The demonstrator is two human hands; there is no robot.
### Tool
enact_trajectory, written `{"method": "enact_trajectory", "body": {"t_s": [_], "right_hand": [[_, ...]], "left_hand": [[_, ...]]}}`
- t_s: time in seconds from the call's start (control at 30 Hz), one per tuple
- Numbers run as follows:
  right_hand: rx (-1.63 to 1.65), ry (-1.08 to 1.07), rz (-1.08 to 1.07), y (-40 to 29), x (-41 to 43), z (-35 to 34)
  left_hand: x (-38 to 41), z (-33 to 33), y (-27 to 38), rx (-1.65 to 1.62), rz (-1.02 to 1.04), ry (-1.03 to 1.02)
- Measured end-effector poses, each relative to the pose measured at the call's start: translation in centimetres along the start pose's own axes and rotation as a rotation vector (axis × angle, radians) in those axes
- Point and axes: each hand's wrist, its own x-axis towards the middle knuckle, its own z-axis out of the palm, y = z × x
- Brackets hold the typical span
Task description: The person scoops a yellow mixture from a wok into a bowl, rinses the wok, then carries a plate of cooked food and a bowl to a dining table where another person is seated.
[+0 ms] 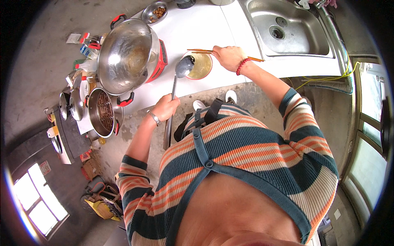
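Observation:
My left hand (pixel 166 107) is closed around the long handle of a metal ladle (pixel 184 66). The ladle's bowl overlaps the left side of a round, red-rimmed bowl (pixel 201 66) that holds something pale yellow. In my right hand (pixel 229 57) is a pair of wooden chopsticks (pixel 200 51), their front ends over the far rim of that bowl. A large metal wok (pixel 126 58) with red and black handles stands left of the bowl, on a red cooker (pixel 158 66). A thin yellowish residue shows on the wok's inside.
A small metal bowl (pixel 154 13) with brown pieces stands beyond the wok. A pot (pixel 103 112) with dark brown pieces, lids (pixel 76 104) and bottles (pixel 89 65) are on the left. A steel sink (pixel 289 27) is at the far right, with a yellow cable (pixel 326 79) below it.

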Motion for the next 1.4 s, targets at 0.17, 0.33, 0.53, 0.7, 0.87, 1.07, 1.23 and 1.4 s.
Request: {"method": "enact_trajectory", "body": {"t_s": [0.17, 0.33, 0.53, 0.7, 0.87, 1.07, 1.23, 1.4], "right_hand": [[0.070, 0.000, -0.017, 0.9, -1.6, -0.1], [-0.002, -0.031, -0.064, 1.7, -0.4, 1.0], [-0.036, -0.101, -0.052, 2.4, -0.5, 1.0], [-0.074, -0.121, -0.086, 1.2, -0.5, 0.7], [-0.030, -0.081, -0.056, 0.0, -0.9, 0.3], [0.004, -0.010, -0.010, 0.0, -2.1, -0.2], [-0.053, 0.002, -0.016, -1.0, -2.2, 1.1], [-0.080, -0.036, 0.051, -1.5, -2.4, 2.4]], "left_hand": [[0.4, -0.3, -0.5, -0.077, 0.019, 0.084], [0.5, 0.4, 0.4, -0.055, 0.013, 0.067], [0.0, 1.0, 0.6, -0.055, 0.013, 0.094], [-0.5, 2.2, 1.7, 0.000, -0.044, 0.164], [0.2, 2.9, -1.3, 0.136, -0.009, 0.209], [0.2, 2.1, -2.3, 0.086, 0.042, 0.202], [-0.9, 1.3, -1.1, 0.025, 0.030, 0.145], [-1.6, 0.3, -1.2, 0.071, 0.038, 0.160]]}}
